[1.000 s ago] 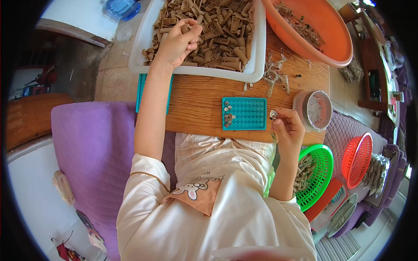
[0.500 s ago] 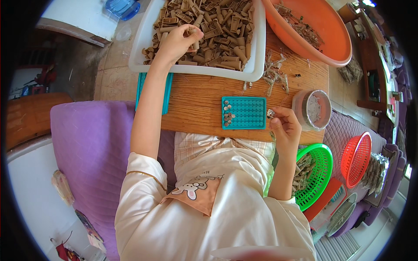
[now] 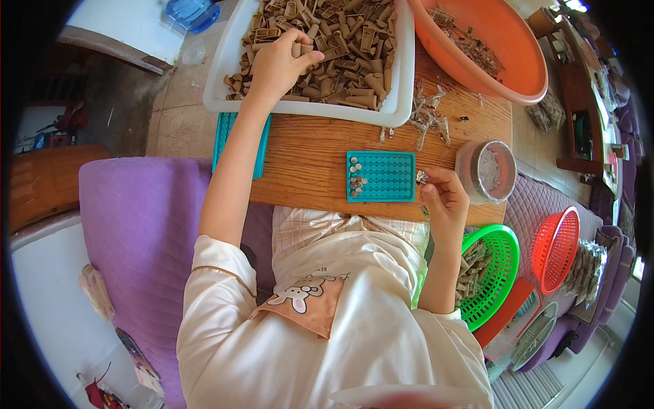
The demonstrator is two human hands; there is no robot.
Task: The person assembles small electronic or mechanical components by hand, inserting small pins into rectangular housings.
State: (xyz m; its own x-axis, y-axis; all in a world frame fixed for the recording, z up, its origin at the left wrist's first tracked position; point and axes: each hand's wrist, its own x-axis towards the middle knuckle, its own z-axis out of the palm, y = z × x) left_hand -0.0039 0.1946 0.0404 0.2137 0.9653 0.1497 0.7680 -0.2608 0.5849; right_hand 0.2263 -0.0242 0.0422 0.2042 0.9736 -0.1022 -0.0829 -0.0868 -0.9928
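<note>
Wooden surface (image 3: 306,150): I saw it carrying the containers.
Shirt (image 3: 375,320): it bore small lettering by a rabbit patch (image 3: 328,307).
White tub (image 3: 405,68): brown tube-like pieces (image 3: 340,68) heaped inside.
Left hand (image 3: 274,65): I watched it grip a brown piece (image 3: 297,50) above the tub.
Right hand (image 3: 447,199): finger and thumb pinched a shiny bit (image 3: 421,178).
Teal tray (image 3: 392,176): small discs (image 3: 357,184) sat at its left.

tabletop teal trays (image 3: 390,177): 2 | white bin (image 3: 405,61): 1 | orange basin (image 3: 523,58): 1 | green basket (image 3: 501,276): 1
</note>
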